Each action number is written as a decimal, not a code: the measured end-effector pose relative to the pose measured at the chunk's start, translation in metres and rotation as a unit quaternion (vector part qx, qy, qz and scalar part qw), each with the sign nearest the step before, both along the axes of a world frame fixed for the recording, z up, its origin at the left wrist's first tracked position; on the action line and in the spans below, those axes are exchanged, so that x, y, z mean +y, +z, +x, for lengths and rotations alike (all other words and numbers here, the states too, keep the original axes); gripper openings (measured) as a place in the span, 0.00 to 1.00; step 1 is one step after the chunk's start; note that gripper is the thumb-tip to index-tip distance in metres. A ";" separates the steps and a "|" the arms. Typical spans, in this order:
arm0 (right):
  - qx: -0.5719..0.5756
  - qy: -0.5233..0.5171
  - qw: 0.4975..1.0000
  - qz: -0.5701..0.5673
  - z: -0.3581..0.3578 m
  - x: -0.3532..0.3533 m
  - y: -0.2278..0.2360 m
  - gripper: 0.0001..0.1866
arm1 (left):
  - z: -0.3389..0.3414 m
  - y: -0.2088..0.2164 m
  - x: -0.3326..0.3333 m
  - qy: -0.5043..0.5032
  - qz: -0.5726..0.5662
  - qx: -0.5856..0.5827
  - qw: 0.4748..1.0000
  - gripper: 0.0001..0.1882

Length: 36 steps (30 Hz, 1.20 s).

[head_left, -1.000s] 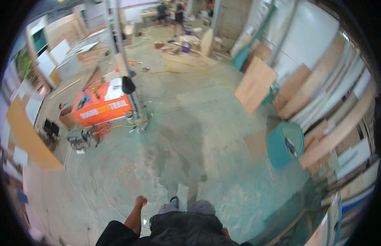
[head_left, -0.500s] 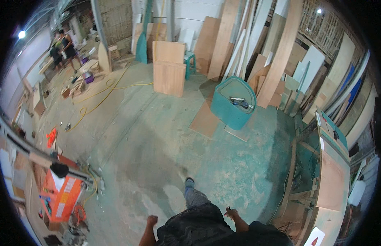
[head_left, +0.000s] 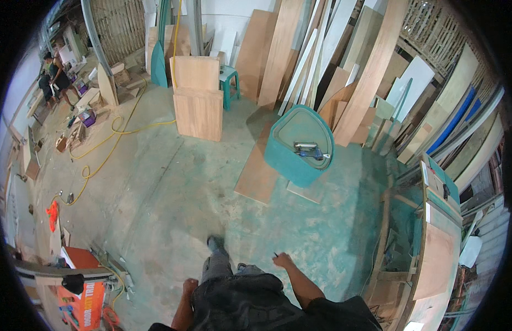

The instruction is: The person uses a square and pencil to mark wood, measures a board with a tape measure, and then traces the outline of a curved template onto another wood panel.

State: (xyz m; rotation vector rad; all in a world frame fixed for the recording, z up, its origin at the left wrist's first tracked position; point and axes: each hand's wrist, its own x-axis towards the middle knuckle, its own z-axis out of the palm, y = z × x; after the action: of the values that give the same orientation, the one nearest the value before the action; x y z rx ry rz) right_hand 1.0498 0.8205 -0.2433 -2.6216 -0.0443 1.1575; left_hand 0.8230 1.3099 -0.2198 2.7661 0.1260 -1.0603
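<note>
My right hand [head_left: 283, 260] is closed on a small dark stick [head_left: 275, 256], thin like a pencil stub, whose end pokes out at the fingers; its exact kind is too small to tell. Low beside my body hangs my left hand [head_left: 190, 285], curled into a loose fist with nothing showing in it. Neither hand touches any surface. Ahead of me stands a teal tub-shaped block [head_left: 294, 165] with a rounded triangular top. On that top lies a blue and silver power tool [head_left: 311, 150], apparently a nail gun.
Wooden panels [head_left: 198, 115] stand upright near a teal stool [head_left: 230, 88]. Long boards [head_left: 371, 71] lean along the back wall. A yellow hose [head_left: 104, 149] snakes over the floor. A workbench [head_left: 438, 251] runs along my right; an orange box [head_left: 85, 303] sits at left. People [head_left: 57, 80] work far left.
I have stepped forward, and the tub and panels now sit lower and further left in view. My right hand has swung forward and left, still holding the dark stick; the left stays low.
</note>
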 end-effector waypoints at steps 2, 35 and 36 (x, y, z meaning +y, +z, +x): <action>-0.032 -0.103 0.992 0.063 0.054 0.050 0.029 0.31 | 0.052 -0.004 0.041 0.045 -0.059 -0.057 0.996 0.18; -0.032 -0.562 0.785 0.260 0.802 0.176 0.089 0.39 | 0.854 0.005 0.197 0.261 -0.170 0.059 0.949 0.14; -0.061 -0.550 0.784 0.281 0.839 0.167 0.091 0.38 | 0.873 0.002 0.194 0.243 -0.174 0.064 0.952 0.13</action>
State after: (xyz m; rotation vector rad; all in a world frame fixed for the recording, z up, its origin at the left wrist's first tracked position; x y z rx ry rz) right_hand 1.8888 0.9880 -0.1525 -1.6459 0.8533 0.4172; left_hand 1.6959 1.5043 -0.2183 2.1873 0.5494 -1.0050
